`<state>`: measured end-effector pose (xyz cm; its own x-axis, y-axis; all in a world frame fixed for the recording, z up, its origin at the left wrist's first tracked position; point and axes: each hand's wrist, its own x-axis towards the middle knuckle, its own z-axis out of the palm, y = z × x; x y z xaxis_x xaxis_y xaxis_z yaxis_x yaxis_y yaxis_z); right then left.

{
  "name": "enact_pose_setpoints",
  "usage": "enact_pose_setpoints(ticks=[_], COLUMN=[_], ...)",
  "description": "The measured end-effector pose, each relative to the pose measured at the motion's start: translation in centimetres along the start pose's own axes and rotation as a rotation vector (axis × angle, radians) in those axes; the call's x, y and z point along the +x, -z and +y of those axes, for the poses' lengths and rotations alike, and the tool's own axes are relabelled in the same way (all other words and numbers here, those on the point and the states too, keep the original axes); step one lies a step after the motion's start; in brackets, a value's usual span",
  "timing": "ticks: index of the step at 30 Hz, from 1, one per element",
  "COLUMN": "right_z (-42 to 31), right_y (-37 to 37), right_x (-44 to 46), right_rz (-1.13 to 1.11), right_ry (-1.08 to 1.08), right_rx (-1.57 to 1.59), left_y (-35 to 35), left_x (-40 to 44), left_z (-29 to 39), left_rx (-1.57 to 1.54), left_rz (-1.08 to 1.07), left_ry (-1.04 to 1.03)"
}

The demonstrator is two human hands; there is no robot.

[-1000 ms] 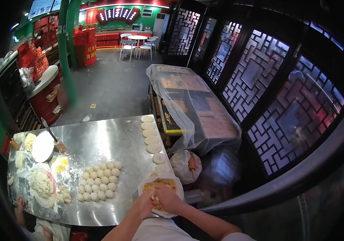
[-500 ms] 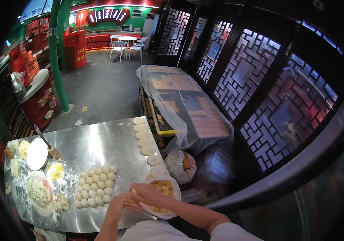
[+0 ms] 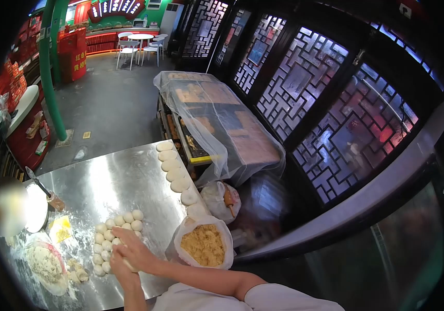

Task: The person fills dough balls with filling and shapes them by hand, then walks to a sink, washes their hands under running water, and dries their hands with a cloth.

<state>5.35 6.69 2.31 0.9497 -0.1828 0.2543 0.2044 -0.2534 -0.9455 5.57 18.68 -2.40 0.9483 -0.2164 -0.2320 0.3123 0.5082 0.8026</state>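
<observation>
My left hand [image 3: 126,277] is over the near edge of the dough ball group, its fingers curled round a pale piece of dough [image 3: 130,266]. My right hand [image 3: 138,254] is beside and partly above it, fingers stretched toward the round white dough balls [image 3: 137,225]. Its fingertips hide some balls, and whether they touch one is unclear. To the right stands an open white bag [image 3: 174,248] of crumbly yellow-brown filling [image 3: 204,246]. Flattened dough rounds [image 3: 179,184] lie in a row along the table's right edge.
Flour and a dough mass [image 3: 43,262] lie on the left of the steel table [image 3: 92,176]. A yellow packet [image 3: 61,229] and a brush-like tool [image 3: 53,201] are near a white round container [image 3: 36,210]. Beyond stands a plastic-covered rack [image 3: 222,119]. A rolling pin [image 3: 229,199] rests on a white bag.
Both hands have moved left, from the filling bag to the dough balls. The filling is now in full view. The camera view has shifted to the right.
</observation>
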Motion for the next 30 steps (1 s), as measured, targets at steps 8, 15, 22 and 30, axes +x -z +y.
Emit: enact_pose_setpoints(ticks=[8, 15, 22, 30], right_z=[1.3, 3.4, 15.8, 21.0], right_y=[-5.3, -9.5, -13.0, -13.5], right_x=[-0.2, 3.9, 18.3, 17.0], right_rz=[-0.649, -0.965, -0.422, -0.629], right_ry=[0.569, -0.246, -0.306, -0.205], right_rx=[-0.302, 0.074, -0.315, -0.771], left_y=[7.5, 13.3, 22.3, 29.8], left_x=[0.9, -1.0, -4.1, -4.1], left_z=[4.1, 5.0, 8.0, 8.1], left_rx=[-0.438, -0.33, 0.117, 0.831], left_rz=[0.014, 0.198, 0.455, 0.687], left_ry=[0.348, 0.38, 0.299, 0.162])
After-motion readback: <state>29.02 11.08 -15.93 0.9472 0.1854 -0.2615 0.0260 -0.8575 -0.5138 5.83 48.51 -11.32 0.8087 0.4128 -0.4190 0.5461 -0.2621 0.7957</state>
